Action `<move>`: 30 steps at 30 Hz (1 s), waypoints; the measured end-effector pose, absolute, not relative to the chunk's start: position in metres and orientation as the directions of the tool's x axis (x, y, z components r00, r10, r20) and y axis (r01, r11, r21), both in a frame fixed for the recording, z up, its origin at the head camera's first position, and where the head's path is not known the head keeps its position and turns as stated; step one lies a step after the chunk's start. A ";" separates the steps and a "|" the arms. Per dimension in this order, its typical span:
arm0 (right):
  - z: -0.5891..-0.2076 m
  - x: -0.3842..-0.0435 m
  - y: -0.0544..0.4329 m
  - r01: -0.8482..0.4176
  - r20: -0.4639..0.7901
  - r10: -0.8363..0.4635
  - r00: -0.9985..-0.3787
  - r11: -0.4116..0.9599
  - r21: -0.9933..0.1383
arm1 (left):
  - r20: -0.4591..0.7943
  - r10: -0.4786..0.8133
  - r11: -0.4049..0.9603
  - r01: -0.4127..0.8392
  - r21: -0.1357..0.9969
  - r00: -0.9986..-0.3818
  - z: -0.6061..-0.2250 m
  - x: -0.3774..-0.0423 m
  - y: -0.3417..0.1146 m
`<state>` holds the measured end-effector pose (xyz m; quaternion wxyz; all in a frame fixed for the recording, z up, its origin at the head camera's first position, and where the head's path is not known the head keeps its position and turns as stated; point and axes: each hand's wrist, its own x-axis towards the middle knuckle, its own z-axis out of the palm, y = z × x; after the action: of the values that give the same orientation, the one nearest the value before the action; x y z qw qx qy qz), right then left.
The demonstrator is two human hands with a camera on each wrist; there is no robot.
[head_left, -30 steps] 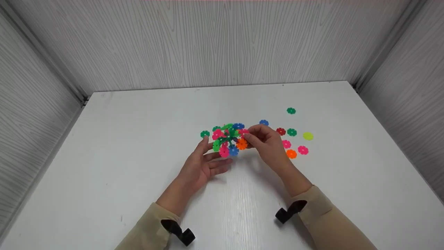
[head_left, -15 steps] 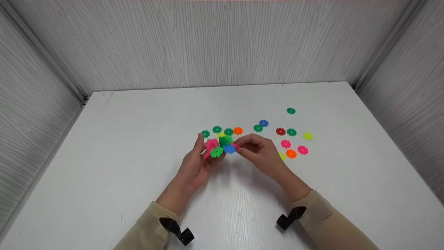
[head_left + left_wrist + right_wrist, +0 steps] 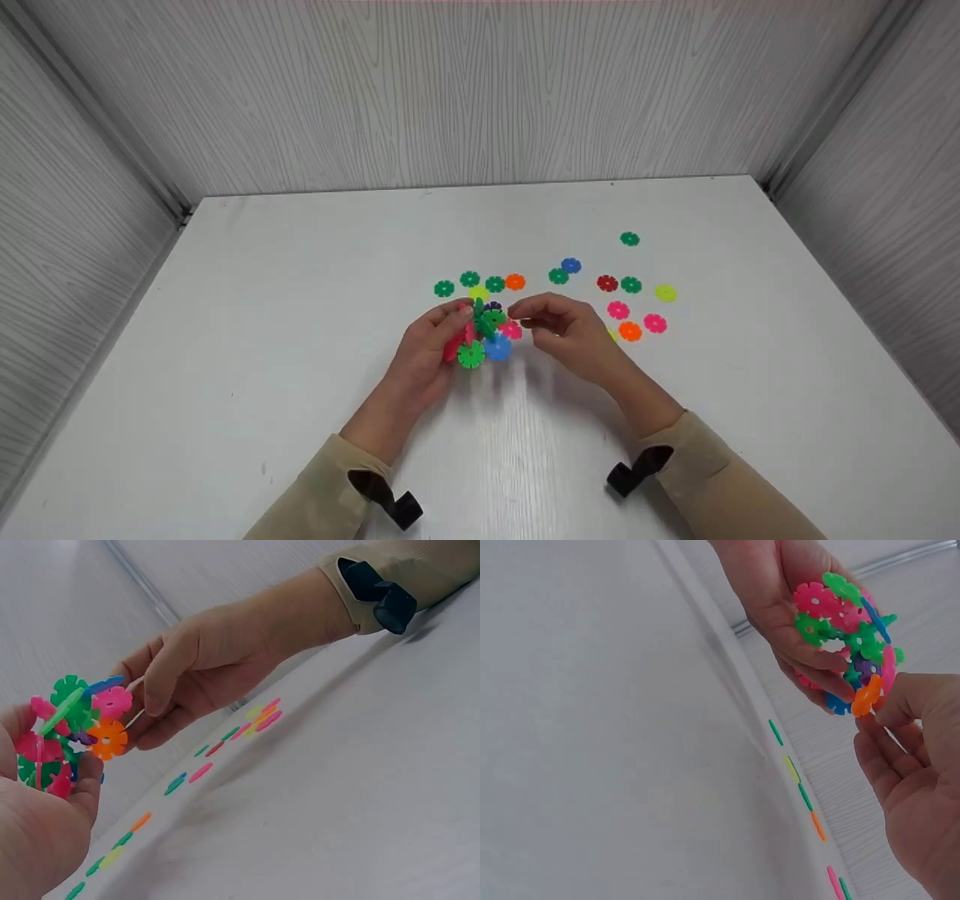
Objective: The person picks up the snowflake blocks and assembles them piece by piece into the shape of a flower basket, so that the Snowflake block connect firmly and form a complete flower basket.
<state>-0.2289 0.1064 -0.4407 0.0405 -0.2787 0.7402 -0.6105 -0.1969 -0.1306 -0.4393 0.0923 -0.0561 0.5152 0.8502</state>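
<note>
A cluster of interlocking plastic discs (image 3: 471,355), notched like snowflakes, is in pink, green, blue, purple and orange. My left hand (image 3: 424,356) grips it from the left, thumb on the near side, above the table. Close to its right side is my right hand (image 3: 576,337), fingers bent loosely and thumb apart from them. In the left wrist view, an orange disc (image 3: 107,739) on the cluster lies by the right fingertips; whether they touch it is unclear. The right wrist view shows a purple disc (image 3: 868,669) inside the cluster, and the left fingers partly cover its lower part.
On the white table (image 3: 300,300), loose discs form a row behind the cluster, including a dark green disc (image 3: 444,288) and an orange disc (image 3: 515,282). More lie scattered to the right, such as a yellow disc (image 3: 666,293). Grey panels (image 3: 480,90) stand behind and at both sides.
The cluster has been turned and brought lower and nearer, and the left thumb now presses on it. The right hand's fingertips, earlier on a pink disc of the cluster, have parted and drawn slightly right.
</note>
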 end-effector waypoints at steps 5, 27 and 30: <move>-0.444 -0.232 0.111 -0.253 0.181 -0.464 -0.867 0.097 -0.962 | -0.057 0.157 -0.220 -0.092 0.971 -0.986 -0.441 -0.195 -0.131; -0.445 -0.230 0.108 -0.220 0.109 -0.477 -0.872 0.183 -0.958 | -0.149 0.074 -0.034 -0.152 0.988 -0.986 -0.450 -0.198 -0.130; -0.446 -0.230 0.107 -0.214 0.103 -0.471 -0.876 0.189 -0.958 | -0.199 0.052 -0.037 -0.201 0.979 -0.979 -0.449 -0.199 -0.129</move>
<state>-0.2304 0.1068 -0.4458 0.1076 -0.2243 0.7636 -0.5959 -0.1986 -0.1295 -0.4494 0.0880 -0.0543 0.6883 0.7180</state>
